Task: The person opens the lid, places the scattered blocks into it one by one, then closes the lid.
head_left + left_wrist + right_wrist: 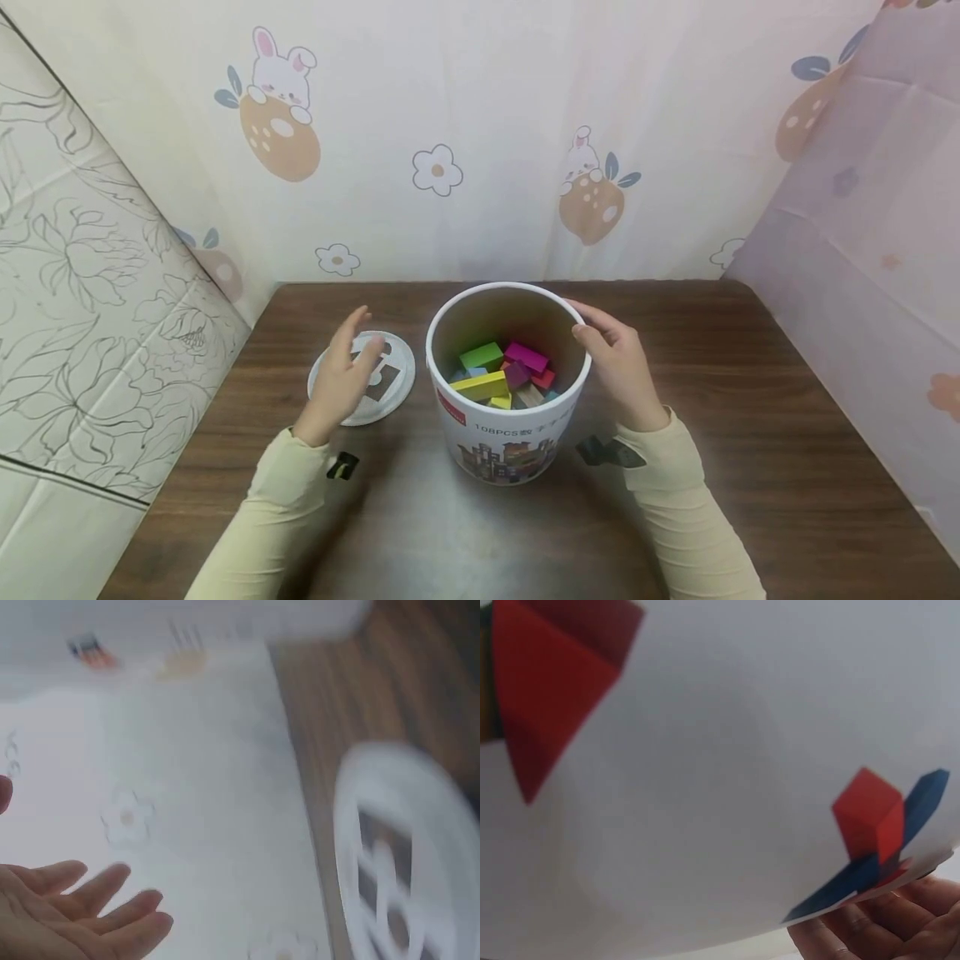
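A white round bucket [498, 433] stands upright on the table, with printed lettering and pictures of block buildings on its side. Inside lie several coloured wooden blocks [480, 386], among them yellow, green, magenta and red ones. My right hand [622, 362] holds the bucket's right rim, thumb and fingers at the edge; in the right wrist view, the fingers [885, 919] meet the rim beside the printed wall. My left hand [339, 385] hovers over the white lid [401, 375], fingers spread and holding nothing. Part of the lid is hidden beneath that hand.
The dark wooden table [750, 433] reaches back to a patterned curtain [480, 142] with rabbits and flowers. A white floral panel [97, 275] borders the left side, and another pale curtain [885, 250] the right.
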Motion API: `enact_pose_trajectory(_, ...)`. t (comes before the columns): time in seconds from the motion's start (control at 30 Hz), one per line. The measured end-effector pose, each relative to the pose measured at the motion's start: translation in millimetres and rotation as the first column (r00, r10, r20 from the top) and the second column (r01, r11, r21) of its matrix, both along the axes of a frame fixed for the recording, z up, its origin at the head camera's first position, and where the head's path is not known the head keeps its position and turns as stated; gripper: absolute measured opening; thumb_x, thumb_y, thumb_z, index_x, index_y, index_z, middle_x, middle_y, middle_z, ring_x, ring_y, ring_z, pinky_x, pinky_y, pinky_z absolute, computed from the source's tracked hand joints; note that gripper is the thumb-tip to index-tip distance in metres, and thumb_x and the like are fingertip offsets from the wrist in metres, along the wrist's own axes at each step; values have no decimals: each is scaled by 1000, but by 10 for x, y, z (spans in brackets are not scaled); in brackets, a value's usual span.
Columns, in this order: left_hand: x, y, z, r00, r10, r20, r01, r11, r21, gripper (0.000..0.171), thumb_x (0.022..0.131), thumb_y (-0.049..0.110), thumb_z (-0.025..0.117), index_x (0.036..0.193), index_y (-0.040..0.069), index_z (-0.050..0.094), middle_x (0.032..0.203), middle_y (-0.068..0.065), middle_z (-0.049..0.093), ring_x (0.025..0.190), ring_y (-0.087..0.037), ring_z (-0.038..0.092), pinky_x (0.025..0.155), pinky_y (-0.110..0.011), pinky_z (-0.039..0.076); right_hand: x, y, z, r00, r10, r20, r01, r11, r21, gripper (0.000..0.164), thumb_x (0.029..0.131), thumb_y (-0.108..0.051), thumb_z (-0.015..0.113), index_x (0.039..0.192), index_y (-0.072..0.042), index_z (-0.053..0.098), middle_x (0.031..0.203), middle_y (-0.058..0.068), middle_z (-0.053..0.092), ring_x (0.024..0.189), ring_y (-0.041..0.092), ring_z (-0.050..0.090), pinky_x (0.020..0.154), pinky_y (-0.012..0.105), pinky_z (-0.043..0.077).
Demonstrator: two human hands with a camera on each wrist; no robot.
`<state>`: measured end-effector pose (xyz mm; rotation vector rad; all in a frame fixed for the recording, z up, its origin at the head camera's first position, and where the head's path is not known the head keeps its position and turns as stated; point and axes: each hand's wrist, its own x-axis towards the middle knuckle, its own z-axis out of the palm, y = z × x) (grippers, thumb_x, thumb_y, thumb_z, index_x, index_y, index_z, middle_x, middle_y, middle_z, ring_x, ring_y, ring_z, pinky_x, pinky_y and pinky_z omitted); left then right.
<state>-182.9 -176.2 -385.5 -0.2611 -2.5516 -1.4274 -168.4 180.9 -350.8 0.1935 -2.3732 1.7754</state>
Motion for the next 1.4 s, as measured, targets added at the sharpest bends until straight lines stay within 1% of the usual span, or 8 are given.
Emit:
enact_pose_trajectory(0.1, -117, -211, -10, 999, 50, 12, -49, 994, -98, 62, 101, 37, 47, 153, 8, 28, 152, -20, 40, 141, -39, 35, 109, -58, 38, 1, 2, 2, 1000, 2, -6, -2, 1000, 5, 39, 100, -21, 47, 136, -11, 58, 136, 10, 60, 122, 16, 56, 92, 27, 53)
enact_pose_trajectory(0.2, -225, -417, -36, 995, 88, 49, -78, 981, -180, 64, 101, 39, 45, 153, 4, 27, 150, -23, 41, 140, -42, 37, 111, -59, 34, -1, 2, -2, 1000, 10, -16, -10, 1000, 8, 39, 100, -21, 47, 136, -11, 58, 136, 10, 60, 122, 19, 57, 96, 37, 53)
enact_pose_trajectory(0.4, -372, -749, -103, 983, 134, 124, -91, 949, -302, 63, 102, 38, 41, 150, -1, 29, 144, -28, 46, 129, -48, 47, 107, -60, 38, -1, 8, -8, 1000, 14, -20, -14, 1000, 5, 39, 100, -21, 47, 136, -11, 57, 136, 11, 60, 124, 21, 56, 100, 50, 50)
enact_pose_trajectory(0.63, -454, -998, -207, 965, 151, 213, -40, 893, -448, 60, 102, 31, 42, 145, -10, 34, 140, -35, 45, 128, -51, 45, 106, -61, 38, 1, 2, -5, 1000, 19, -13, -19, 1000, -6, 40, 100, -22, 47, 137, -11, 57, 137, 12, 59, 124, 23, 55, 99, 51, 50)
enact_pose_trajectory(0.9, -544, -1158, -351, 943, 146, 300, 45, 836, -547, 55, 100, 25, 42, 136, -17, 42, 136, -40, 45, 126, -56, 43, 105, -63, 37, 4, -5, -13, 1000, 17, 5, -17, 999, -37, 39, 100, -23, 47, 136, -13, 57, 137, 10, 59, 125, 23, 54, 99, 52, 49)
enact_pose_trajectory(1.03, -569, -1188, -428, 929, 157, 335, 62, 827, -559, 52, 100, 23, 41, 135, -16, 44, 135, -39, 47, 125, -55, 45, 105, -62, 38, 2, -1, -17, 1000, 24, 8, -24, 998, -50, 39, 100, -23, 48, 137, -13, 57, 137, 11, 58, 125, 23, 54, 101, 53, 48)
enact_pose_trajectory(1.2, -568, -1184, -511, 919, 156, 363, 77, 830, -553, 47, 99, 21, 42, 129, -14, 51, 131, -36, 53, 120, -52, 50, 100, -61, 42, 1, 2, -28, 1000, 27, 2, -26, 998, -53, 39, 100, -23, 48, 137, -12, 57, 137, 11, 58, 126, 25, 53, 102, 55, 47)
enact_pose_trajectory(1.4, -573, -1178, -590, 925, 174, 337, 42, 836, -547, 41, 97, 17, 44, 121, -13, 58, 122, -34, 59, 112, -49, 57, 95, -58, 46, 0, 4, -33, 1000, 26, -1, -26, 998, -55, 40, 100, -23, 48, 137, -12, 57, 138, 12, 58, 127, 27, 52, 102, 57, 46)
